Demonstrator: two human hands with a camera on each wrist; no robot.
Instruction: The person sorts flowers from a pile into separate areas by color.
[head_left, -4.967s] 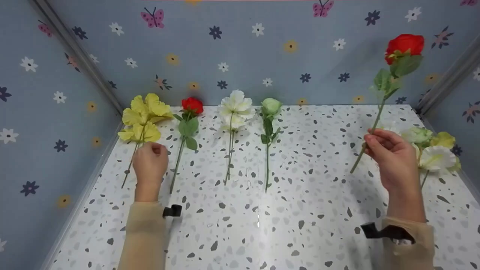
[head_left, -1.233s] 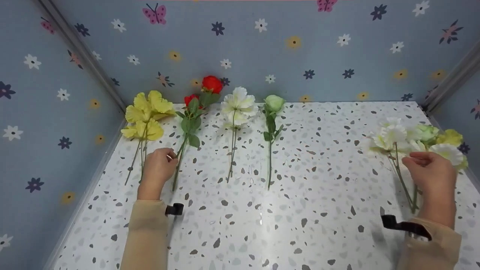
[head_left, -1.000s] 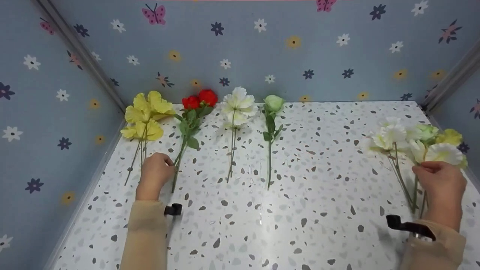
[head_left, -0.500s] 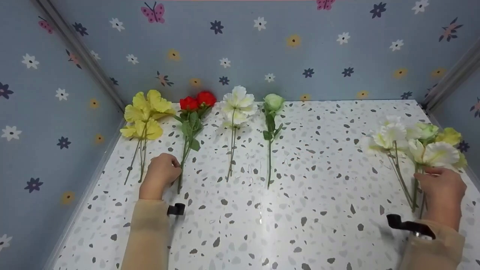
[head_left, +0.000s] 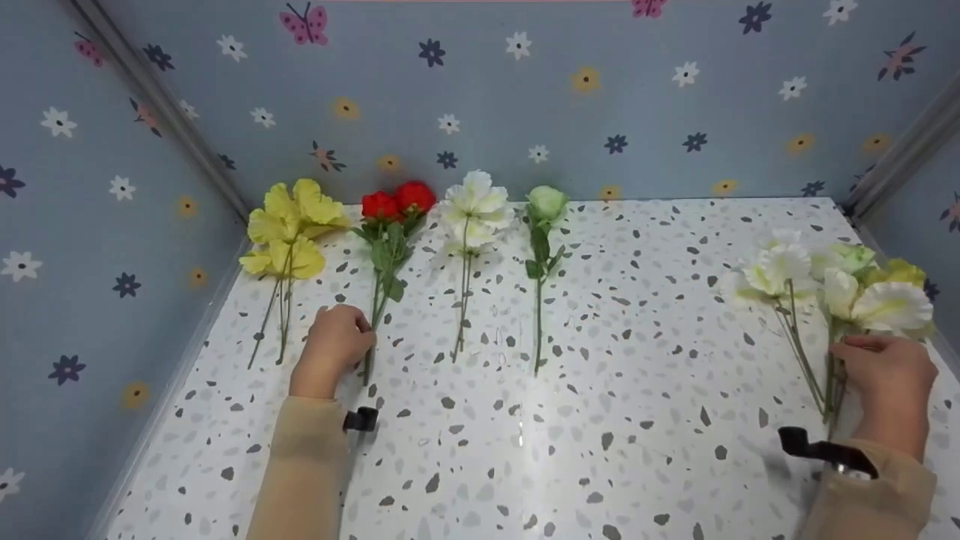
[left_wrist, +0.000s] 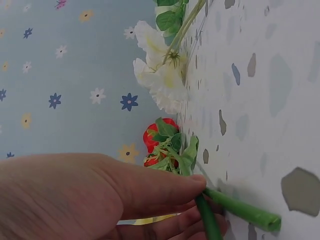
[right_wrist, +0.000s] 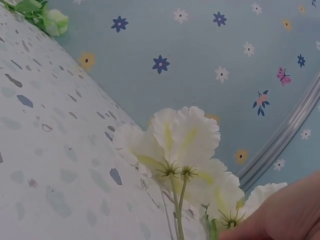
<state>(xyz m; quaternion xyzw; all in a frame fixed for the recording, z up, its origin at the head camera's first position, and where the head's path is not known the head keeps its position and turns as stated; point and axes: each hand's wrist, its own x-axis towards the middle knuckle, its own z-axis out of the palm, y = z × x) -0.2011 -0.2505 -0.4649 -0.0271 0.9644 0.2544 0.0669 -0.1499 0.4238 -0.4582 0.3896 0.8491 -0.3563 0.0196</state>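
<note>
My left hand (head_left: 334, 349) pinches the green stems of two red roses (head_left: 415, 196) at the left. The left wrist view shows the thumb over the crossed stems (left_wrist: 245, 209), just off the white speckled table (head_left: 637, 360). At the far right, my right hand (head_left: 889, 371) holds thumb and fingers at the stem of a white flower with yellow-streaked petals (head_left: 892, 306). That flower lies in a pile with more white flowers (head_left: 780, 268), a pale green rose (head_left: 853, 256) and a yellow flower (head_left: 900, 271). The right fingertips are mostly hidden in the right wrist view.
Yellow flowers (head_left: 289, 225) lie left of the roses. White flowers (head_left: 478, 202) and a pale green rose (head_left: 546, 204) lie right of them in the row. A patterned blue wall (head_left: 525, 90) stands behind, with side walls left and right.
The red rose that my right hand held up now lies beside the other one, with my left hand on the stems. My right hand has gone to the pile; the left shifted right.
</note>
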